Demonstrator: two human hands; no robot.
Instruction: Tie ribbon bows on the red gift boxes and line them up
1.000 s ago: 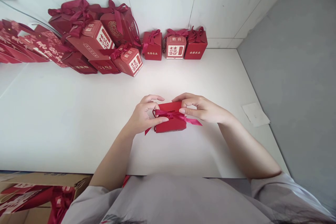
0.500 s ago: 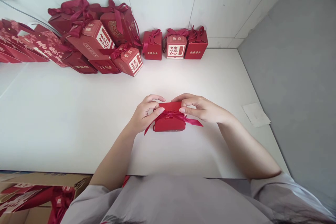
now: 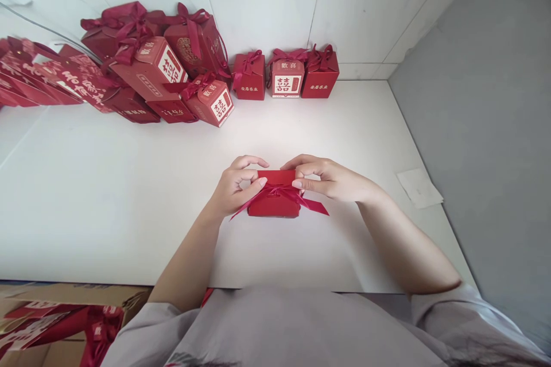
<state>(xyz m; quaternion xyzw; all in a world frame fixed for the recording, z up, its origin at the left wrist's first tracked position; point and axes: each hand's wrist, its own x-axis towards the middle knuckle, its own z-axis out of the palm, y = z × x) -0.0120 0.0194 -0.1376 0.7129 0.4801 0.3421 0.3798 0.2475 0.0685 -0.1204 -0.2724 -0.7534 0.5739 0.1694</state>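
A small red gift box (image 3: 272, 206) stands on the white table (image 3: 129, 195) in front of me. A dark red ribbon (image 3: 279, 191) crosses its top, with loose ends trailing to the lower left and to the right. My left hand (image 3: 235, 186) pinches the ribbon at the box's left side. On the right side my right hand (image 3: 322, 178) pinches the ribbon too, fingers pressed together over the box top.
A heap of red ribboned gift boxes (image 3: 163, 69) and flat red bags (image 3: 51, 77) lies against the tiled wall at the back left. A row of three small red boxes (image 3: 286, 74) stands at the back. A white paper scrap (image 3: 418, 187) lies on the table's right edge. A cardboard carton (image 3: 55, 321) with red bags sits at lower left.
The box has shifted slightly left and toward me. The ribbon is drawn tighter across the top, its left end trailing farther out. Both hands stay on it.
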